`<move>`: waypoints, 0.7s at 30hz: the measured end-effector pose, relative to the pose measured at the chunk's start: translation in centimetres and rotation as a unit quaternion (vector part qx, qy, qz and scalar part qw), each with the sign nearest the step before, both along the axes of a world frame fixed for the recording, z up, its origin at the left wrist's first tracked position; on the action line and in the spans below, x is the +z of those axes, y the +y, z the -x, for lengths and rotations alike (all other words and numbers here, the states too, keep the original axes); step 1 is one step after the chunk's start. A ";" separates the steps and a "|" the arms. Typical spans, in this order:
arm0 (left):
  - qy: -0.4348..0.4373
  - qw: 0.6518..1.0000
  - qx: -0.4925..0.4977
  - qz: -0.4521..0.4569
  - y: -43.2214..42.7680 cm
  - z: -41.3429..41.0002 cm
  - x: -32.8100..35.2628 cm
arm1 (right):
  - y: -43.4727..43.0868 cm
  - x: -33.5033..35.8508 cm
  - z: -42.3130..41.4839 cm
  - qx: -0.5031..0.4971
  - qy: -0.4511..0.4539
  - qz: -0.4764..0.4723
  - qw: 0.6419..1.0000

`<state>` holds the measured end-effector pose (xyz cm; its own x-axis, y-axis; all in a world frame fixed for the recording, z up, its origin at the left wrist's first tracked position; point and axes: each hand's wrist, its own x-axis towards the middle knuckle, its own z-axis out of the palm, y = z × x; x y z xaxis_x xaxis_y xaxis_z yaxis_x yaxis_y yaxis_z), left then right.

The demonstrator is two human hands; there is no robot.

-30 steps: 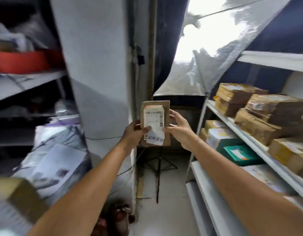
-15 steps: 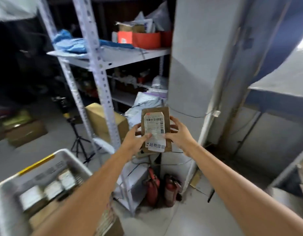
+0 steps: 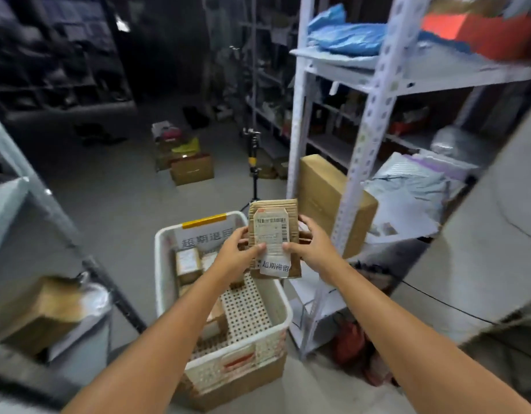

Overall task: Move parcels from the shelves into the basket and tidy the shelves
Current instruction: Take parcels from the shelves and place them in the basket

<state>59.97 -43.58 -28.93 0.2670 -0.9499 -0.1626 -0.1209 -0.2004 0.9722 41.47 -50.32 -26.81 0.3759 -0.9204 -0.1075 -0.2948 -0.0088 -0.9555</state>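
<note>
One parcel (image 3: 272,218) upright between left hand (image 3: 233,258) and right hand (image 3: 314,249)

The parcel (image 3: 273,239) is matt brown ribbed cardboard with a slightly creased white paper label. The basket (image 3: 162,273) is white plastic, smooth at the rim, its floor and walls pierced in a lattice. The shelf upright (image 3: 369,138) is white-painted perforated metal. A blue bag (image 3: 345,37) looks like glossy plastic film. The large box (image 3: 324,192) is plain matt cardboard.
</note>
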 end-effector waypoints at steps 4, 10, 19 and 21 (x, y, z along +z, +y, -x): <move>-0.003 0.999 0.027 -0.019 -0.6 -5.5 -1.6 | -1.8 -1.7 -5.9 0.027 0.012 -0.007 1.000; 0.036 0.996 0.062 -0.056 -1.7 -10.7 -5.1 | -4.4 -5.0 -11.6 0.068 0.026 -0.045 0.996; 0.093 0.983 0.113 -0.115 -5.8 -13.4 -11.7 | -10.0 -11.5 -15.9 0.098 0.055 -0.105 0.988; 0.099 0.978 0.131 -0.128 -7.3 -13.6 -13.4 | -12.0 -13.4 -16.6 0.108 0.062 -0.114 0.986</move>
<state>73.55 -50.91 -42.32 0.4351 -0.7749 -0.4585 0.1526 -0.4384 0.8857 58.03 -62.28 -40.24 0.5315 -0.7666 -0.3603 -0.4243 0.1272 -0.8965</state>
